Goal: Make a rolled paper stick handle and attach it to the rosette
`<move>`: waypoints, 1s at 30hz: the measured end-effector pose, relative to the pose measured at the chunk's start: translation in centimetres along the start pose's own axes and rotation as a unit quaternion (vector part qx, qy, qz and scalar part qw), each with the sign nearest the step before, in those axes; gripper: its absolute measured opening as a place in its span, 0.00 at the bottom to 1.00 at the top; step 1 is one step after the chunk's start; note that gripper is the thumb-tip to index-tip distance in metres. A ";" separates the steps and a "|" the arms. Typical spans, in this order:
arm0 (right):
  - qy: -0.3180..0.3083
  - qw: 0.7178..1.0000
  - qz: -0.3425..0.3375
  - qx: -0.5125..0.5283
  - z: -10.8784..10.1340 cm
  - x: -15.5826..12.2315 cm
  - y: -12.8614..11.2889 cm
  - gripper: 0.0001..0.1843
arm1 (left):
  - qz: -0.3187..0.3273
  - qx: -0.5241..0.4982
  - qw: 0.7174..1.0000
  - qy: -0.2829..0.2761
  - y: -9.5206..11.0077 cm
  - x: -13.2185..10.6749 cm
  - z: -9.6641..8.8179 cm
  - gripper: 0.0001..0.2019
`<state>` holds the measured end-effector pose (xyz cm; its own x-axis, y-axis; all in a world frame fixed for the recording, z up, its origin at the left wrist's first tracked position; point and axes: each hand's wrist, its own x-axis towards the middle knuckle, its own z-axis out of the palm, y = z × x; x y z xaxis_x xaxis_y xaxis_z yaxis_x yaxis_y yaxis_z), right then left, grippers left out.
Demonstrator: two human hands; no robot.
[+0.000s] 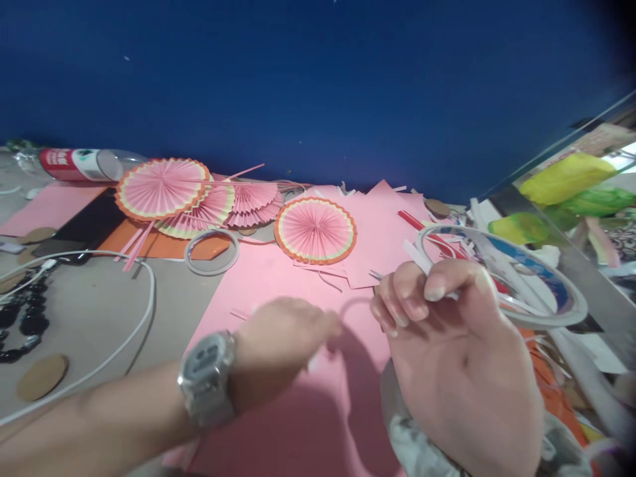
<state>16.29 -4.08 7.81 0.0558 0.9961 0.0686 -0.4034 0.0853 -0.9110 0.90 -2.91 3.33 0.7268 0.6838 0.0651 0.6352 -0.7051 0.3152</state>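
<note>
My left hand (pixel 285 344), with a clear-strapped watch (pixel 209 371) on its wrist, is over a large sheet of pink paper (pixel 278 424). Motion smears it and its fingers are mostly turned out of sight; a small white bit shows below them. Palm up, my right hand (pixel 457 351) has its fingers curled in and the thumb bent against them. A narrow white strip (pixel 416 255) sticks out between thumb and forefinger. Beyond my hands lies a round pleated pink paper fan (pixel 315 228) with an orange and cream rim. Thin metal tips show beside my right fingers.
More pleated fans (pixel 163 189) lie at the back left, near a plastic bottle (pixel 74 164). A small tape roll (pixel 212 270) and a white cable (pixel 149 298) are on the left. A large tape roll (pixel 571 311) stands behind my right hand. A blue wall (pixel 298 86) rises behind.
</note>
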 end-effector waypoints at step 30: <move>-0.037 0.987 -0.091 -0.128 -1.7 1.5 4.0 0.13 | 0.103 0.090 0.990 -0.026 2.5 -1.1 2.7 0.09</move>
<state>16.31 -2.28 3.55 0.0351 0.9646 0.2616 -0.1489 0.2638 -0.9530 2.37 -5.96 1.50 0.8557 0.5141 0.0596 0.5043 -0.8542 0.1266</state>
